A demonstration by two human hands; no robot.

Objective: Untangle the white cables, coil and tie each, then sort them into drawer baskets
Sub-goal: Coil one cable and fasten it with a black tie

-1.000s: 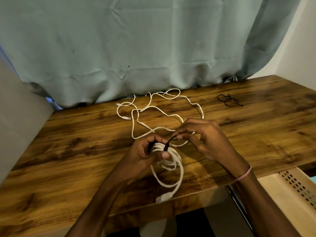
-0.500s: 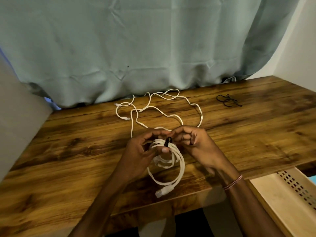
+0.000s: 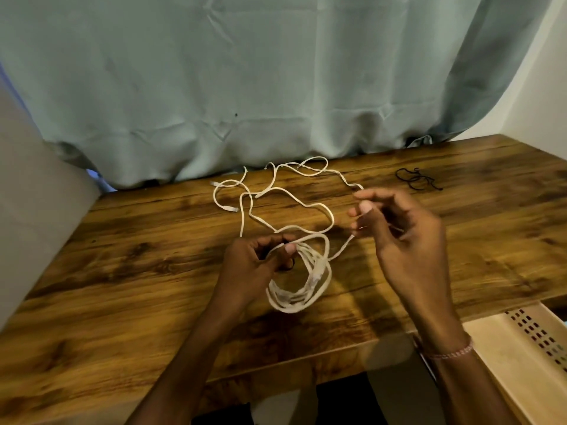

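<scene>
wood-grain table (image 3: pixel 122 271) before a teal curtain (image 3: pixel 214 87). gripping the white coil (image 3: pixel 306 289) in the left hand (image 3: pixel 248 271), low over the near edge; pinching its loose strand (image 3: pixel 340 251) with the raised right hand (image 3: pixel 405 234). roughly midway by the look: coil apparently untied, second cable (image 3: pixel 306 205) sprawled behind, spare ties (image 3: pixel 417 179) untouched, basket (image 3: pixel 506 363) waiting.

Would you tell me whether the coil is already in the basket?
No, the left hand holds the coil above the table, while the basket sits apart at lower right.
</scene>
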